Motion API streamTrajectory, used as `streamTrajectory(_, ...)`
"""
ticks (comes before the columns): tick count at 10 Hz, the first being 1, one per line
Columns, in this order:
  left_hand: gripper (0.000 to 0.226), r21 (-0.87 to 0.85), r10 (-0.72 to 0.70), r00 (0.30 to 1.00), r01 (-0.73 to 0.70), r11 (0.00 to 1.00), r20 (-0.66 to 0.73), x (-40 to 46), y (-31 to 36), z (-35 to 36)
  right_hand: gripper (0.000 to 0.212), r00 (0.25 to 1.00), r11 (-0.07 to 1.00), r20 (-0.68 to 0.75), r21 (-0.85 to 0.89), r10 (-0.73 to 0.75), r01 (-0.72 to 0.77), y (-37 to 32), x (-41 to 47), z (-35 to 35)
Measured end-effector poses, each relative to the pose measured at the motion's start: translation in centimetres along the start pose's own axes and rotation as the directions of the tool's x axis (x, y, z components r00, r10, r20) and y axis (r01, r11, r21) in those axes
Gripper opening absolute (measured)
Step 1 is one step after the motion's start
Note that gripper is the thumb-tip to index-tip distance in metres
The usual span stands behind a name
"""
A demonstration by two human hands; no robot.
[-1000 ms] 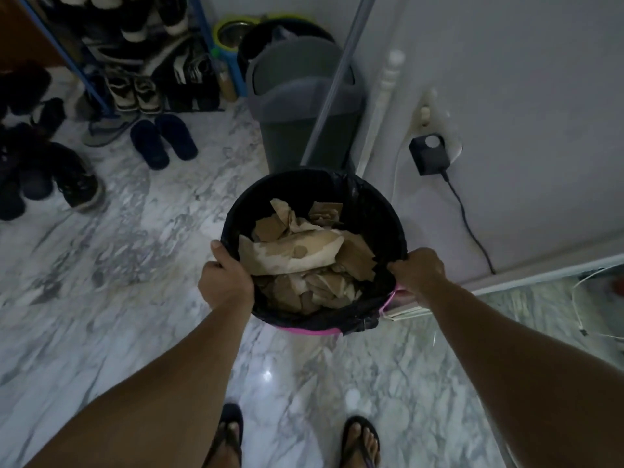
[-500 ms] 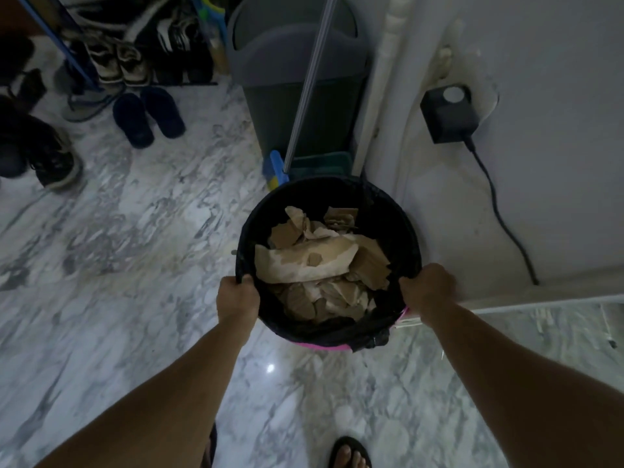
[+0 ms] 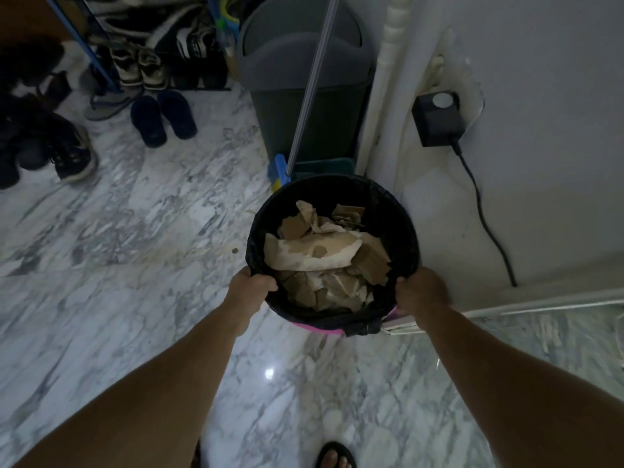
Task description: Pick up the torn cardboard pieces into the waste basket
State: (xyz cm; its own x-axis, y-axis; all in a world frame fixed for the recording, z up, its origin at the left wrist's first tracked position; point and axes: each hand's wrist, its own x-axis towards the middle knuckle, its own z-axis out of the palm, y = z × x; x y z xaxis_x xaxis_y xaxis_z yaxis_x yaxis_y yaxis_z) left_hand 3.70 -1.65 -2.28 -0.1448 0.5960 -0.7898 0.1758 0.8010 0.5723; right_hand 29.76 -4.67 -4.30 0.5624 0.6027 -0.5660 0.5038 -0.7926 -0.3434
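Observation:
A round pink waste basket (image 3: 398, 211) lined with a black bag sits in the middle of the view, above the marble floor near the wall. Several torn brown and white cardboard pieces (image 3: 320, 255) fill its inside. My left hand (image 3: 251, 287) grips the near-left rim with the fingers curled over the edge. My right hand (image 3: 423, 292) grips the near-right rim the same way. Whether the basket rests on the floor or hangs in my hands is not visible.
A grey lidded bin (image 3: 304, 79) stands just behind the basket, with a metal broom handle (image 3: 312, 82) leaning across it. A black adapter (image 3: 437, 119) and its cable hang on the wall at right. Shoes and slippers (image 3: 163, 118) lie at the upper left.
The basket has moved forward toward the grey bin and the wall, carried by both hands. The view has tilted down, and my feet have slipped toward the bottom edge.

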Motion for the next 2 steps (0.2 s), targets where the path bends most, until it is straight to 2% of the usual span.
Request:
streamTrajectory(1,0.045,0.047,0.0,1.0,0.001,0.999,-0.013,-1.1,-0.4,-0.1,0.032,0.994,1.0,0.108,-0.02,-0.013,0.015,0.1,-1.1,-0.7)
streamTrajectory(2,0.077,0.143,0.004,0.999,0.002,0.99,-0.038,-2.9,-0.8,-0.5,0.027,0.985,0.999,0.171,0.053,-0.01,0.001,0.5,-2.6,-1.6)
